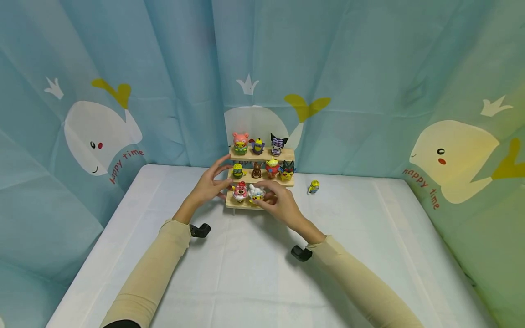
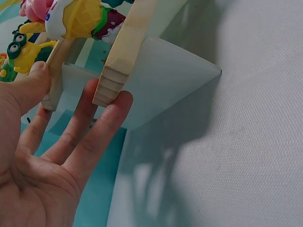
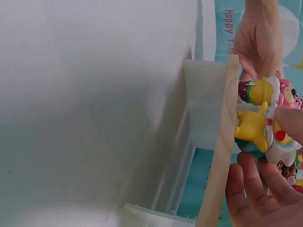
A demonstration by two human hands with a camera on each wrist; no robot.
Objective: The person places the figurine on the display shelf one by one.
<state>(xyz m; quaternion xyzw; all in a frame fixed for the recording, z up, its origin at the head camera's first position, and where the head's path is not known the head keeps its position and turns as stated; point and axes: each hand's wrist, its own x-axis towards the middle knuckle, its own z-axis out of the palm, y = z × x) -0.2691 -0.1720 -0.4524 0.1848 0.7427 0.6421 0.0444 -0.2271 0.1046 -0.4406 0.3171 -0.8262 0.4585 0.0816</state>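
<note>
A three-tier wooden display shelf [image 1: 259, 155] holds small toy figurines. My left hand [image 1: 206, 186] is at its left end; in the left wrist view, its thumb [image 2: 40, 73] and fingers [image 2: 102, 127] hold the ends of the middle and bottom boards. My right hand [image 1: 283, 205] pinches a yellow figurine with a white, fluffy top [image 1: 256, 193] over the bottom board. In the right wrist view, this yellow figurine [image 3: 253, 126] is upright relative to the board, its feet at the surface. Beside it stands a pink bear figurine on an ice-cream cone [image 1: 239, 192].
Several figurines, including a pink one [image 1: 240, 143] and a black-eared one [image 1: 278, 145], stand on the upper boards. A small yellow figurine [image 1: 313, 186] is on the white table [image 1: 254, 273] right of the shelf. A blue whale-print curtain [image 1: 176, 91] hangs behind.
</note>
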